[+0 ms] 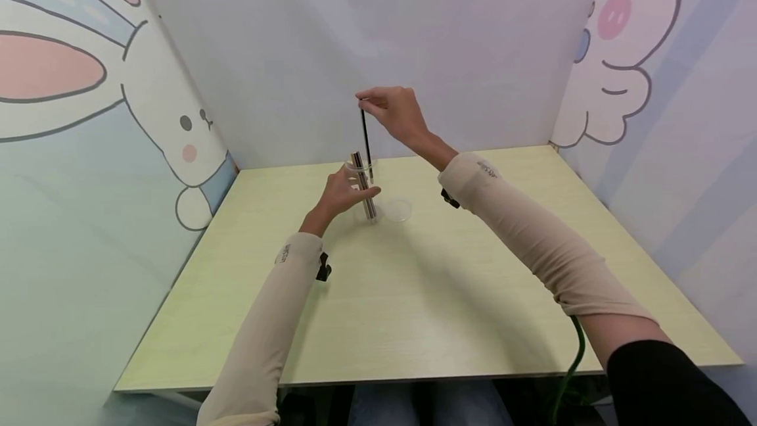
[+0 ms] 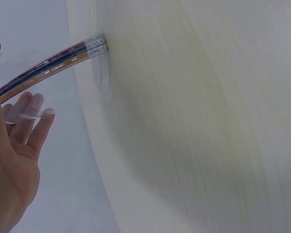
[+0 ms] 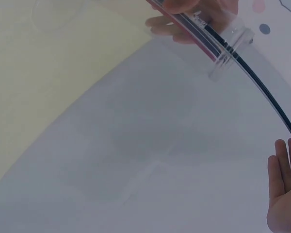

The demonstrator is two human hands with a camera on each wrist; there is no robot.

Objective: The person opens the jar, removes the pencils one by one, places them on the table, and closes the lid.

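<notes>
Toward the back of the table, a clear jar [image 3: 233, 51] holds several pencils [image 2: 58, 60], maroon, dark blue and orange. They stand with their eraser ends at the bottom. My left hand [image 1: 340, 194] grips the jar's side, thumb on one side and fingers on the other. Above it, my right hand [image 1: 397, 114] pinches a black pencil [image 1: 365, 133] by its upper end. That pencil hangs nearly upright, and its lower part passes through the jar's mouth beside the others.
A clear round lid [image 1: 398, 210] lies on the pale wooden table [image 1: 414, 321], just right of the jar. Walls with cartoon animals [image 1: 177, 117] enclose the table at the left, back and right. A green cable [image 1: 570, 367] hangs at the front right edge.
</notes>
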